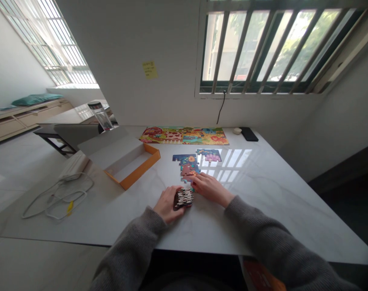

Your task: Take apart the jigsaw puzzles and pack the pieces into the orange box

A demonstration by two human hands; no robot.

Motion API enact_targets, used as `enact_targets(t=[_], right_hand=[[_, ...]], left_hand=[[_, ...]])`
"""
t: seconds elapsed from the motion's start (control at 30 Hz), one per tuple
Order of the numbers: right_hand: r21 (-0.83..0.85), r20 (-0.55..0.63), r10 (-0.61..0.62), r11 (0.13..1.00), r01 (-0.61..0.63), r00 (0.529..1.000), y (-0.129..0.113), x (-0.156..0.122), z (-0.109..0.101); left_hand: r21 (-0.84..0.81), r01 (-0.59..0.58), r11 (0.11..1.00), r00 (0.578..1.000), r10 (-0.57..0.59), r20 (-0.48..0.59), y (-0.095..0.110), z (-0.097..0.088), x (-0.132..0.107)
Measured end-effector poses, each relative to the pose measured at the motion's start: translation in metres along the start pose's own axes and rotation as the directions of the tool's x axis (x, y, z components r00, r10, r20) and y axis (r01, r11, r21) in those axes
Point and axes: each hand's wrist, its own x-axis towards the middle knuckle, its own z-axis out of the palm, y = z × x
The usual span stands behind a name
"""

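Observation:
My left hand [168, 205] is closed around a stack of jigsaw puzzle pieces [184, 197], held at the table near its front edge. Just right of the stack, my right hand [208, 186] reaches to the lower edge of a partly joined jigsaw puzzle [188, 165] in blue and brown. Its fingers are bent and pressed down at a puzzle piece there; how much of that piece they grip is partly hidden. A separate joined puzzle section [209, 154], blue and purple, lies a little farther back to the right.
An open orange-edged box [141, 167] lies left of the puzzle. A colourful picture strip [184, 136] runs along the wall. A black phone [249, 134] and a small white round object [237, 131] sit at the back right. White cables [65, 196] spread over the left side.

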Motion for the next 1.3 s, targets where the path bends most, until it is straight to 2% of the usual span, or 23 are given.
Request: enact_targets(t=[0.1, 0.33, 0.4, 0.5, 0.57, 0.67, 0.77, 0.83, 1.07, 1.2, 1.3], right_hand=[[0.037, 0.012, -0.020, 0.999, 0.020, 1.000, -0.003, -0.001, 0.000], [-0.203, 0.076, 0.030, 0.979, -0.014, 0.997, -0.024, 0.004, 0.008], [-0.155, 0.052, 0.032, 0.988, -0.023, 0.998, -0.018, 0.005, 0.006], [0.021, 0.006, 0.024, 0.999, -0.024, 1.000, -0.005, 0.002, 0.000], [0.060, 0.010, 0.008, 0.998, -0.008, 1.000, -0.003, 0.000, -0.002], [-0.074, 0.069, 0.003, 0.997, 0.002, 0.998, -0.016, -0.001, 0.000], [-0.240, 0.101, 0.077, 0.969, -0.051, 0.992, -0.035, 0.003, 0.005], [-0.274, 0.105, 0.118, 0.958, -0.085, 0.988, -0.040, 0.007, 0.007], [-0.041, 0.091, 0.025, 0.999, -0.021, 0.996, -0.011, 0.003, -0.005], [-0.174, 0.154, 0.013, 0.985, 0.014, 0.988, -0.022, 0.003, -0.008], [-0.327, 0.176, 0.105, 0.944, -0.043, 0.979, -0.043, 0.009, -0.007]], left_hand=[[0.000, -0.003, 1.000, 1.000, 0.003, 0.002, -0.002, 0.001, 0.000], [0.009, 0.000, 1.000, 1.000, 0.000, 0.006, -0.002, 0.001, -0.001], [0.009, -0.004, 1.000, 1.000, 0.004, 0.008, -0.002, 0.001, -0.001], [0.009, -0.011, 1.000, 1.000, 0.011, 0.005, -0.003, 0.001, -0.001], [0.011, -0.009, 1.000, 1.000, 0.009, 0.003, -0.004, 0.001, -0.001], [0.013, -0.014, 1.000, 1.000, 0.014, 0.007, -0.004, 0.001, -0.001], [0.012, -0.024, 1.000, 1.000, 0.024, 0.004, -0.004, 0.001, -0.001], [0.009, -0.027, 1.000, 1.000, 0.028, -0.002, -0.004, 0.001, -0.002], [0.063, 0.008, 0.998, 0.999, -0.005, -0.047, -0.008, 0.001, -0.004], [0.114, 0.081, 0.990, 0.991, -0.068, -0.116, -0.012, 0.001, -0.003], [0.124, 0.119, 0.985, 0.983, -0.100, -0.151, -0.014, 0.000, -0.003]])
